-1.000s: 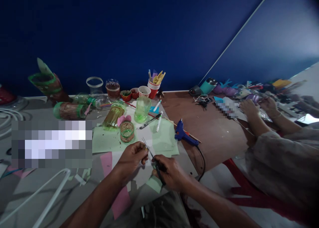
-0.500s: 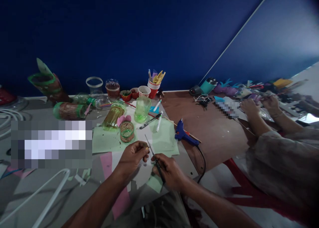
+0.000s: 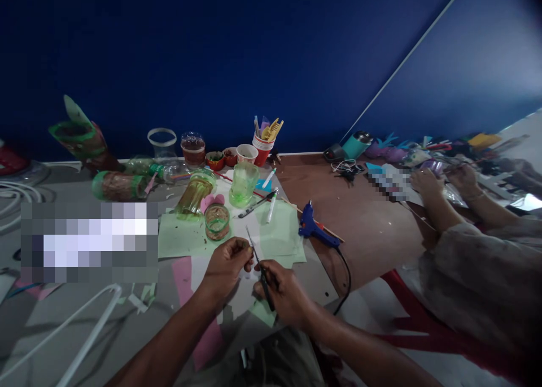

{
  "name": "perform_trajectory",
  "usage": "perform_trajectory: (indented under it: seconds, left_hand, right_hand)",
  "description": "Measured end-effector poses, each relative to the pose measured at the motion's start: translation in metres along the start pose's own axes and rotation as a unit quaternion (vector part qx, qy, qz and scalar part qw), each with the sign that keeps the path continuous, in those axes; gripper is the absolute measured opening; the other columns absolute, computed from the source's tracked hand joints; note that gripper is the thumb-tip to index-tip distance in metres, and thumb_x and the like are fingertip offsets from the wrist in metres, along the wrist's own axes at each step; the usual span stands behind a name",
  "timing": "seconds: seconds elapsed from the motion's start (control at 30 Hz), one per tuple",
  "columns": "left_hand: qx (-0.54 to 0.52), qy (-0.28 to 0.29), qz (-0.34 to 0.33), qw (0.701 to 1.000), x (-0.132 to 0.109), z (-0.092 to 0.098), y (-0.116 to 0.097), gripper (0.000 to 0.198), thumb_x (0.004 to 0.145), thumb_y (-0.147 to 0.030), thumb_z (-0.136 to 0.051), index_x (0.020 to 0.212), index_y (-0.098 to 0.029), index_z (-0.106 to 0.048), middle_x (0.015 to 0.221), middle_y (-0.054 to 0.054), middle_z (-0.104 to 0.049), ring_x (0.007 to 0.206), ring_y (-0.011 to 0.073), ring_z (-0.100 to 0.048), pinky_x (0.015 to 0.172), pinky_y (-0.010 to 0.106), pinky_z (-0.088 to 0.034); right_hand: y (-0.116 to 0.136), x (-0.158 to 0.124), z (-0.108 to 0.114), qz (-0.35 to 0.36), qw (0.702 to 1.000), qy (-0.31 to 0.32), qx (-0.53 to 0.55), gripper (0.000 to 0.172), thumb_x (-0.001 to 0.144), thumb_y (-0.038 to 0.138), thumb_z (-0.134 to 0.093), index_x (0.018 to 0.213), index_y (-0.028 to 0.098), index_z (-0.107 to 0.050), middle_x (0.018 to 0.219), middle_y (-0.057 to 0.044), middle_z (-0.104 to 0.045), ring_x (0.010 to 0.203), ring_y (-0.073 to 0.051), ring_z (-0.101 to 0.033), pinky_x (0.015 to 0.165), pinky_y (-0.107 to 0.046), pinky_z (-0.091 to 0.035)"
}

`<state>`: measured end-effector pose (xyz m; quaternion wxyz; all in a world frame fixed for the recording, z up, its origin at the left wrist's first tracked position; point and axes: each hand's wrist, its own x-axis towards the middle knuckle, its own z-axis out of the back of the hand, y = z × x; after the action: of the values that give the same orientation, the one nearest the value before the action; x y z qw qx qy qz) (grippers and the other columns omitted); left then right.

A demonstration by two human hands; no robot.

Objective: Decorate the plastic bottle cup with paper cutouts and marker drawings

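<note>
In the head view, my right hand (image 3: 283, 288) grips dark-handled scissors (image 3: 256, 257), whose thin blades point away from me, up and to the left. My left hand (image 3: 231, 263) is closed in a pinch right beside the blades. What its fingertips hold is too small to make out. Under both hands lie white paper, a light green sheet (image 3: 178, 243) and a pink paper strip (image 3: 206, 342). Just beyond my left hand stands a small clear cup with a brown band and green rim (image 3: 217, 223), with pink paper petals (image 3: 212, 201) behind it.
A blue glue gun (image 3: 315, 229) lies at the right, its cord running off the table edge. Markers (image 3: 271, 207), a green plastic cup (image 3: 244, 187) and a cup of tools (image 3: 263, 147) stand farther back. A white hanger (image 3: 95, 330) lies front left. A co-worker's hands (image 3: 427, 184) work at right.
The view has shifted slightly. My right hand and the scissors have turned a little, the handles moving left; my left hand keeps its pinch.
</note>
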<state>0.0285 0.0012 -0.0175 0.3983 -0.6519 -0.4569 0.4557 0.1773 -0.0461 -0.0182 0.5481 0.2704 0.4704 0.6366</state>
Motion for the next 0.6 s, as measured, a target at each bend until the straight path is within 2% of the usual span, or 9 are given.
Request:
perform_trajectory:
  seconds: [0.2,0.37,0.6]
  left_hand:
    - [0.013,0.023,-0.001,1.000,0.001,0.004,-0.002,0.013,0.067,-0.022,-0.062,0.058,-0.017,-0.054,0.051,-0.003,-0.057,0.045,0.0081,-0.049,0.050,0.021,-0.038]
    - [0.031,0.050,0.034,0.998,-0.001,0.006,-0.005,0.009,0.066,-0.020,-0.061,0.059,-0.016,-0.057,0.055,-0.001,-0.060,0.044,0.0073,-0.048,0.046,0.020,-0.037]
    - [0.043,0.069,0.070,0.994,-0.002,0.004,-0.008,0.011,0.065,-0.024,-0.062,0.060,-0.014,-0.057,0.055,0.000,-0.060,0.042,0.0071,-0.047,0.044,0.020,-0.039]
  right_hand:
    - [0.005,0.000,0.011,0.008,0.999,0.034,-0.032,0.019,0.073,0.022,-0.060,0.091,0.018,-0.058,0.057,0.007,-0.043,0.049,-0.007,-0.034,0.046,-0.018,-0.027]
    - [0.007,0.000,0.027,0.038,0.993,0.054,-0.098,0.021,0.072,0.022,-0.063,0.092,0.019,-0.059,0.062,0.005,-0.050,0.054,-0.009,-0.042,0.048,-0.018,-0.029]
    - [0.007,0.000,0.029,0.029,0.990,0.070,-0.115,0.019,0.073,0.022,-0.061,0.092,0.019,-0.059,0.061,0.005,-0.048,0.055,-0.009,-0.040,0.049,-0.018,-0.028]
